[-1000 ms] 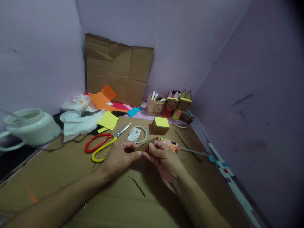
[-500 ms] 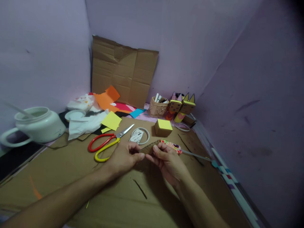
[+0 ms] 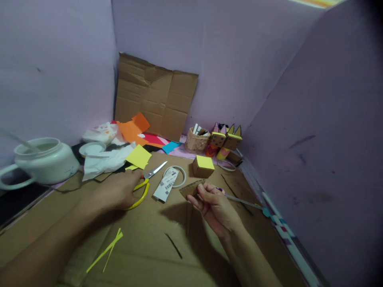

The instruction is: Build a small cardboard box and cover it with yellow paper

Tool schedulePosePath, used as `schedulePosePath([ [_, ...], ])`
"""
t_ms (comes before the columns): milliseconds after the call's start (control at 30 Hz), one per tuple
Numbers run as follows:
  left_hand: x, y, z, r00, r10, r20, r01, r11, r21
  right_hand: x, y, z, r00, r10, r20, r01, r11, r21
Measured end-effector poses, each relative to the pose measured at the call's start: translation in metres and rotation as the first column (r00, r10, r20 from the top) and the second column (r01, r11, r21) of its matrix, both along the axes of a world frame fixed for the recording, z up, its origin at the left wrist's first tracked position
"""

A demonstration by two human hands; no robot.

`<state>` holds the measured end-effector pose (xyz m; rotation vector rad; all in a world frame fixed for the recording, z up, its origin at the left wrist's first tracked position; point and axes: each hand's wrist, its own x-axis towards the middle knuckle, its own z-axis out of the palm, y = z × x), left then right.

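My right hand [image 3: 217, 205] pinches a small curved piece of brown cardboard [image 3: 190, 190] between thumb and fingers, held above the cardboard-covered table. My left hand [image 3: 127, 187] lies over the scissors [image 3: 154, 169], its fingers closed about the red handle, which it mostly hides. The yellow handle loop shows beside that hand, and the blades point away to the right. Just right of the blades lies a white roll of tape [image 3: 181, 177] with a printed label [image 3: 166, 185]. Behind my right hand is a cardboard cube [image 3: 202, 168] with a yellow top.
A white pot [image 3: 44, 161] stands at the left near crumpled white tissue [image 3: 109, 161]. Yellow [image 3: 139, 156] and orange paper [image 3: 134, 127] lie behind. A basket of markers [image 3: 197, 140] and cardboard figures [image 3: 226, 139] stand at the back. Yellow strips [image 3: 104, 251] lie in front.
My left hand has let go of the cardboard piece and moved left onto the scissors' handles. The right hand keeps hold of the piece. The label and yellow strips are now uncovered.
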<state>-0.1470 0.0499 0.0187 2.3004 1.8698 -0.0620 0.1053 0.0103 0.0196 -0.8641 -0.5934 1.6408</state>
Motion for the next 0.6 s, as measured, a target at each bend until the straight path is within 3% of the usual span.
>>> schedulePosePath([
  [133,0.011,-0.001,-0.001,0.998,0.069,0.011,-0.069,0.997,0.027,0.001,0.000,0.001,1.000,-0.009,0.021,0.009,1.000,0.006],
  [300,0.015,0.002,0.012,0.986,0.151,0.066,-0.158,0.982,0.107,0.004,0.002,0.002,1.000,-0.002,0.008,0.001,0.999,0.049],
  [367,0.017,0.002,0.018,0.961,0.176,0.212,-0.209,0.967,0.146,0.004,0.002,0.005,1.000,-0.010,-0.005,0.010,0.998,0.062],
  [467,0.024,-0.005,0.025,0.851,0.154,0.502,-0.266,0.951,0.160,0.003,0.001,0.010,0.999,-0.050,-0.018,0.051,0.997,0.064],
  [600,0.043,-0.024,0.022,0.781,0.024,0.625,-0.260,0.922,0.289,0.001,-0.002,0.014,0.994,-0.106,-0.028,0.108,0.992,0.070],
])
